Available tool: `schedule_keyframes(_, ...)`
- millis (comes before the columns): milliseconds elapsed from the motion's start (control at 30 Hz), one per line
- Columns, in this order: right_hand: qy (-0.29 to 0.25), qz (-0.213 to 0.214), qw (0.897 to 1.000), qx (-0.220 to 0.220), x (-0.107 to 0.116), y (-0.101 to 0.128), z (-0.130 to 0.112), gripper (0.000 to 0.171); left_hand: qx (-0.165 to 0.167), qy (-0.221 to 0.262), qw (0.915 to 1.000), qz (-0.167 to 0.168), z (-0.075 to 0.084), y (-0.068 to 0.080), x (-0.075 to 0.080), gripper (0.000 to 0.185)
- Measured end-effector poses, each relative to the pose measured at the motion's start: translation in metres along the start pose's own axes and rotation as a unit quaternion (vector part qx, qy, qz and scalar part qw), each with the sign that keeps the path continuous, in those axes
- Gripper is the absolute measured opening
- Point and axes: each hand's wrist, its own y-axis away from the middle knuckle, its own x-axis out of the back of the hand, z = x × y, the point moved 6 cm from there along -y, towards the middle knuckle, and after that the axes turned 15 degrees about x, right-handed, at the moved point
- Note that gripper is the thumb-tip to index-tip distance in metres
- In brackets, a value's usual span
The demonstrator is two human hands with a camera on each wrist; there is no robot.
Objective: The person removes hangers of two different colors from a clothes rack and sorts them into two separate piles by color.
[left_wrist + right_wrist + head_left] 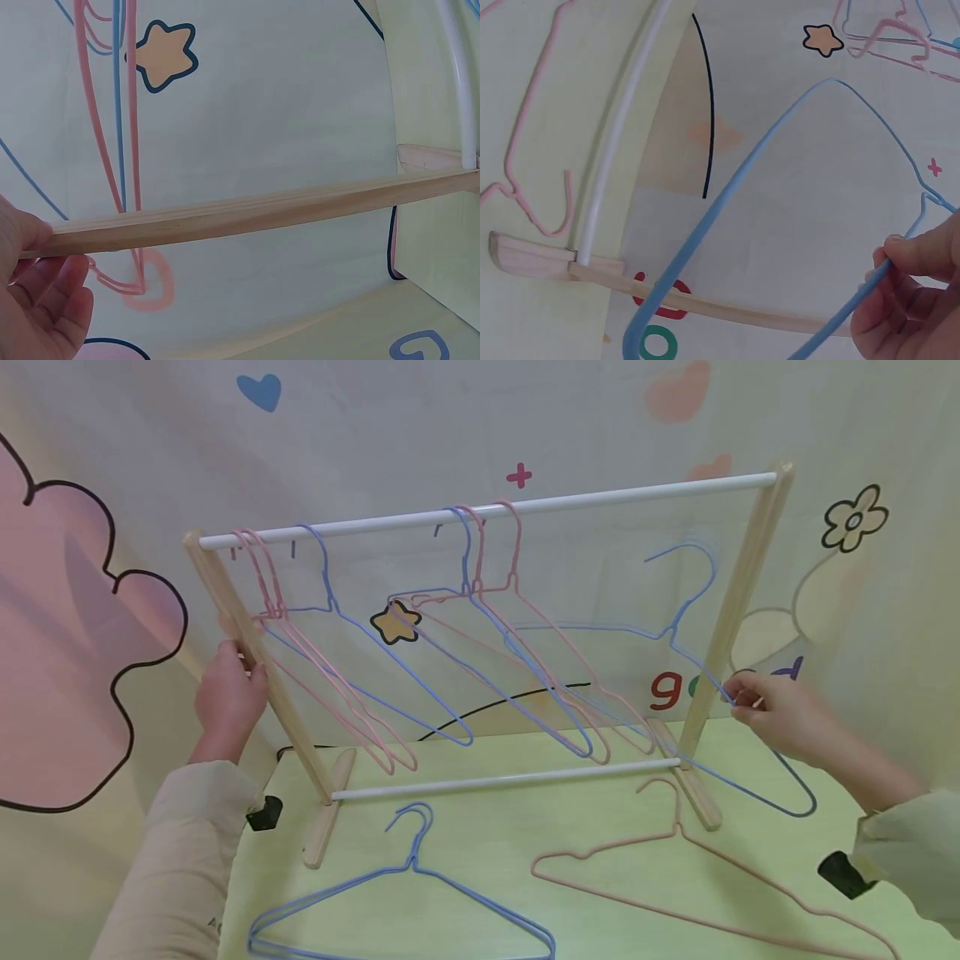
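Note:
My left hand (231, 693) grips the left wooden post (288, 718) of a small clothes rack. In the left wrist view, the thumb lies over that post and the fingers are curled beneath. A blue wire hanger (678, 614) is in my right hand (787, 706), pinched at its sloping shoulder. Its hook appears below the white top rail (622, 497), near the right post (738, 581). The right wrist view shows thumb and fingers round the blue wire (847, 306). Pink hangers (262, 577) and blue hangers (327, 572) hang on the rail's left and middle parts.
Two overlapping blue hangers (412, 864) lie at the front of the pale green table (480, 827). To their right lies a pink hanger (630, 839). A lower white bar (510, 782) joins the rack's wooden feet (697, 797). A printed cloth (405, 435) hangs behind.

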Motion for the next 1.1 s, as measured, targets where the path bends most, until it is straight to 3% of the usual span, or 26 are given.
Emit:
schedule_keyframes(233,-0.033,-0.009,0.999,0.007,-0.029,0.005,0.005,0.011,-0.002,-0.001,1.0000,0.005,0.000,0.000,0.000,0.033)
schedule_keyframes(400,-0.111,-0.025,0.994,0.003,-0.059,0.006,0.003,0.012,0.002,-0.001,1.0000,0.002,-0.002,-0.001,-0.001,0.034)
schedule_keyframes(500,-0.194,-0.046,0.980,-0.007,-0.080,0.007,0.002,0.014,0.003,-0.001,1.0000,0.000,-0.002,-0.002,-0.001,0.034)
schedule_keyframes(667,-0.316,-0.086,0.945,0.000,-0.115,0.007,-0.005,0.014,0.008,-0.004,1.0000,-0.003,-0.001,-0.002,-0.002,0.034)
schedule_keyframes(1000,-0.387,-0.135,0.911,0.037,-0.164,0.002,-0.037,0.009,0.007,-0.004,1.0000,-0.003,-0.001,-0.002,-0.002,0.034)
schedule_keyframes(1100,-0.412,-0.152,0.897,0.048,-0.175,-0.002,-0.049,0.006,0.006,-0.006,1.0000,0.001,-0.002,-0.002,-0.001,0.034)
